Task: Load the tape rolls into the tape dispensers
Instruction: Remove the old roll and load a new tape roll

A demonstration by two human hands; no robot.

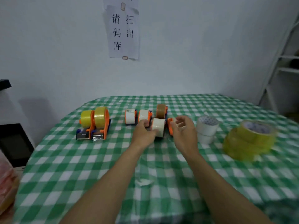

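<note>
Left hand (143, 132) clasped around white tape roll (159, 128), right hand (182, 131) slack-fingered beside orange dispenser (169, 126), inside table (90, 162) edges.

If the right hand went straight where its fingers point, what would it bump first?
Probably the orange dispenser, just off the right hand fingertips. Next comes the white tape roll gripped by the left hand. Depth is unclear, so they may already touch.

The right hand (182, 130) and the white tape roll (158, 129) are covering most of the orange dispenser (169, 125). Blur is smearing the yellow tape stack (249, 141). The left edge is cutting off a blurred pinkish package (6, 183); the top edge is cropping the paper notice (123, 29).
</note>
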